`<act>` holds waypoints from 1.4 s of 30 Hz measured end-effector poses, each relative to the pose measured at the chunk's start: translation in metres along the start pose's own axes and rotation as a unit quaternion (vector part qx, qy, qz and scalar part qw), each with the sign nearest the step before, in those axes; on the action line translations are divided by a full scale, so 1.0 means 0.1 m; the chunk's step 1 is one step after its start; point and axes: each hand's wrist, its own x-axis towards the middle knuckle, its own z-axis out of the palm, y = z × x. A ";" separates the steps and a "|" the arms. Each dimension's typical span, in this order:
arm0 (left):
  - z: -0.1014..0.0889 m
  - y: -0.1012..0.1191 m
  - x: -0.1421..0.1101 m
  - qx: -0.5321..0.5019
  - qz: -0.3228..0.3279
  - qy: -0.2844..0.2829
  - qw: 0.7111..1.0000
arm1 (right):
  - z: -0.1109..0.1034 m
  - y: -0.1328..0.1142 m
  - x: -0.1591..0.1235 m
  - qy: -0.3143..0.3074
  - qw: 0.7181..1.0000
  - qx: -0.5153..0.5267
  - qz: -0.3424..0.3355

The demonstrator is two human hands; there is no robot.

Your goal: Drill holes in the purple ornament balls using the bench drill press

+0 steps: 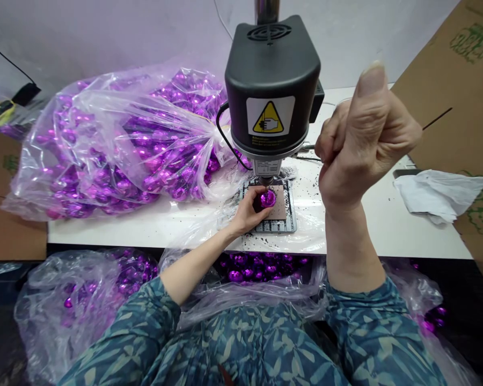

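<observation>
My left hand [250, 210] is closed around a small shiny purple faceted bauble [268, 199], thumb in front and fingers behind. The bauble sits on a brown square board [279, 212] on the slotted metal base [292, 222] of a bench drill press [271, 80]. Directly above it is the machine's chuck [266, 180], whose tip I cannot make out clearly. On the machine's right, my right hand [364, 139] is raised in a fist with the thumb on top. A metal lever [308, 147] runs from the machine toward this fist, which hides its end.
A large clear plastic bag of purple baubles [145, 145] lies on the white table [386, 230] at left. More baubles [261, 266] lie below the table's front edge. Dark shavings surround the base. Crumpled white tissue [438, 193] lies right, beside a cardboard box [446, 107].
</observation>
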 end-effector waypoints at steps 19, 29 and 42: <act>0.07 -0.05 -0.05 -0.064 -0.009 0.047 0.997 | -0.21 0.12 -0.39 -0.010 0.992 0.043 -0.119; 0.06 -0.07 -0.04 -0.064 0.006 0.043 0.997 | -0.28 0.24 -0.52 -0.034 0.981 0.065 -0.182; -0.06 0.38 -0.45 0.040 0.032 0.074 0.996 | 0.16 0.07 0.29 -0.007 0.998 0.018 0.063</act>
